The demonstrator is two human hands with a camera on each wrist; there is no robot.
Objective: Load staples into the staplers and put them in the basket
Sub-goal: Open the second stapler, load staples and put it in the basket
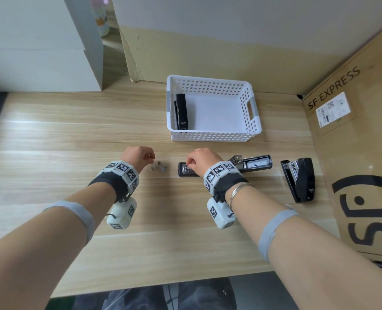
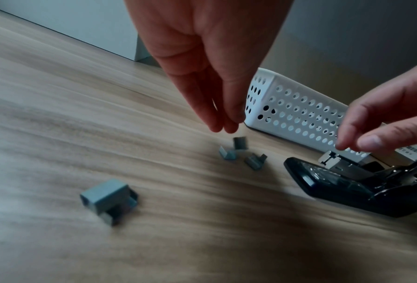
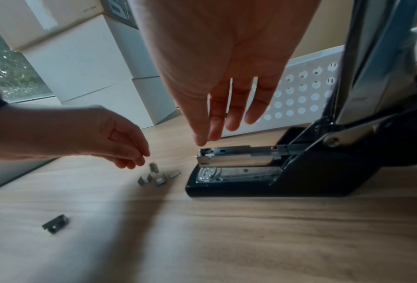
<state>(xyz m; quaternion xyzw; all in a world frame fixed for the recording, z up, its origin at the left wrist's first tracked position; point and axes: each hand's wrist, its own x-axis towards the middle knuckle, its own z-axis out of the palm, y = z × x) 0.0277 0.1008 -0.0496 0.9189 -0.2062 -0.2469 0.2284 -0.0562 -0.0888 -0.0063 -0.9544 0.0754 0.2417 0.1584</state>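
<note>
On the worktop [image 1: 73, 135], the basket [image 1: 256, 128] at twelve o'clock holds one stapler [image 1: 182, 110]. Our right hand [image 1: 202, 159], fingers relaxed, hovers over the opened stapler [image 1: 256, 163]. Our left hand [image 1: 138, 156], fingers bunched yet empty, nears brittle, light staple strips [image 1: 159, 167]; we pinch their sides.

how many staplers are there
3. One closed stapler lies in the white basket, along its left wall. An opened stapler lies under the right hand. Another lies further right on the table.

"SF EXPRESS" is printed in dark letters on the cardboard box [image 1: 353, 135] at the right; the white shipping label [image 1: 333, 108] beneath it is too small to read.
</note>
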